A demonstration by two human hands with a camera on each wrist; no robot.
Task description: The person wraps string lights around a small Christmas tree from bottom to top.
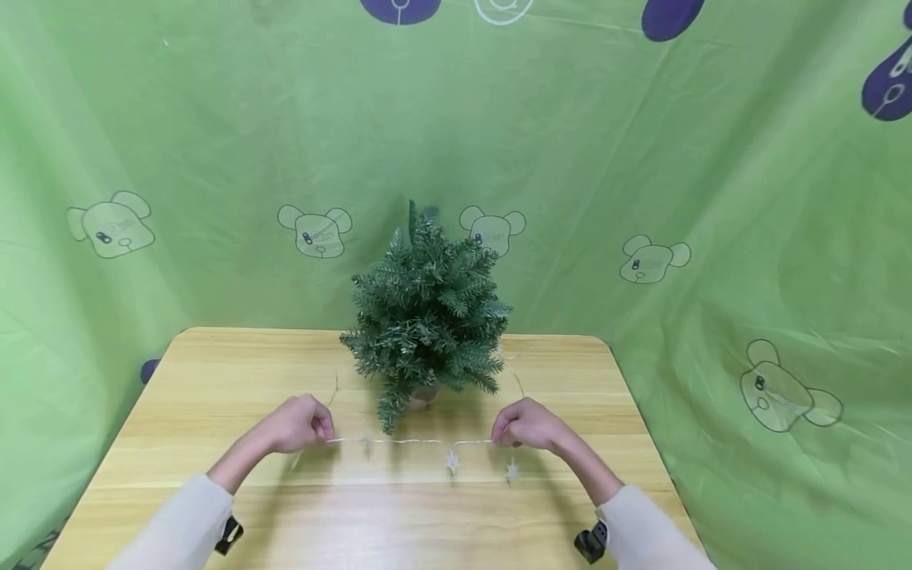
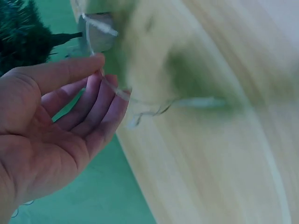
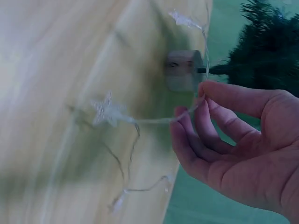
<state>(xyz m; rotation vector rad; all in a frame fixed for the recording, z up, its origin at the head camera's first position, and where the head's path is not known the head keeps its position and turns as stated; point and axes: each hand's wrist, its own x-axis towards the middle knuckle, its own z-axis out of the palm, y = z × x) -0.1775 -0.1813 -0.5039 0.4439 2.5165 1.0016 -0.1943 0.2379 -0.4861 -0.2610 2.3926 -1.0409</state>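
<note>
A thin string of star lights [image 1: 416, 441] stretches nearly level between both hands, in front of a small artificial Christmas tree [image 1: 427, 309]. My left hand [image 1: 302, 423] pinches the string between thumb and fingertips at the tree's left; more wire trails from it in the left wrist view. Farther along, my right hand [image 1: 527, 423] pinches the string at the tree's right. A clear star [image 1: 452, 461] dangles between the hands, and another star [image 1: 511, 470] hangs below the right hand. In the right wrist view, a star [image 3: 107, 111] and loose wire hang past the fingers.
The tree's pale round base [image 3: 182, 70] stands on a wooden table [image 1: 235, 356]. Behind and beside the table hangs a green cloth [image 1: 214, 119] printed with bear heads. Dark wrist cameras [image 1: 591, 543] sit at both sleeves.
</note>
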